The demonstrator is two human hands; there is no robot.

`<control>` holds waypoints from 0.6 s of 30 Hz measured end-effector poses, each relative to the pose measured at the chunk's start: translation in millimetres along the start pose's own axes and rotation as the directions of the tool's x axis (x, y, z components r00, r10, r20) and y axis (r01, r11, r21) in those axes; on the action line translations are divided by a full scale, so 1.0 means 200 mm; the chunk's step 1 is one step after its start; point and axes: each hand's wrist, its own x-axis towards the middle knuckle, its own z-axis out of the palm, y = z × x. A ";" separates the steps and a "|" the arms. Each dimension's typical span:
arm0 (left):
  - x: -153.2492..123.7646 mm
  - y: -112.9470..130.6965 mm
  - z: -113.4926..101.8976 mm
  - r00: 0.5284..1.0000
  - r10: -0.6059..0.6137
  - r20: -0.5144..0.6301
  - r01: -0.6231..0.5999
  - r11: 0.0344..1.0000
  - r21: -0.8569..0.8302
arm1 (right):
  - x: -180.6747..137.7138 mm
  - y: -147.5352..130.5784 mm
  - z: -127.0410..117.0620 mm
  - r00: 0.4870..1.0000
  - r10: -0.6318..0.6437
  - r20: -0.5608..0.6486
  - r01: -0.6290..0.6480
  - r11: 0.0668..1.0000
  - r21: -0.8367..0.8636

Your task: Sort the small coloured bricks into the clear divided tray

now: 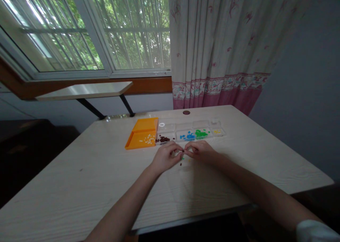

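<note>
My left hand [166, 157] and my right hand [201, 151] meet over the table, fingertips pinched together. Between them shows a small dark brown piece [183, 151], too small to name by kind. Just below, a loose dark piece [181, 164], a green piece [183, 158] and a yellow piece [189, 160] lie on the tabletop. Beyond my fingers, clear plastic boxes hold dark brown pieces [164, 139], blue pieces [189, 135], green pieces [201, 133] and a few yellow pieces [217, 131]. An orange case [132, 140] lies unfolded at their left, with white pieces [149, 139] in it.
The pale wooden table [87, 185] carries a raised shelf [90, 89] on black legs at the back left. A round dark cable hole [186, 112] sits near the far edge. Behind are a barred window [132, 29] and a flowered curtain [212, 50].
</note>
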 end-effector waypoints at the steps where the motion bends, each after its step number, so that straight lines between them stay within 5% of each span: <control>1: 0.00 0.00 -0.01 1.000 -0.002 -0.012 0.002 1.000 0.003 | 0.00 0.00 0.00 1.000 0.010 0.011 -0.010 1.000 0.000; 11: 0.02 -0.01 -0.07 0.939 -0.076 -0.335 0.095 0.995 0.041 | 0.00 -0.04 0.01 0.973 0.068 0.221 -0.037 0.989 -0.141; 18: 0.02 0.02 -0.07 0.903 -0.060 -0.426 0.096 0.993 0.062 | 0.00 -0.05 0.02 0.960 0.073 0.268 -0.039 0.991 -0.130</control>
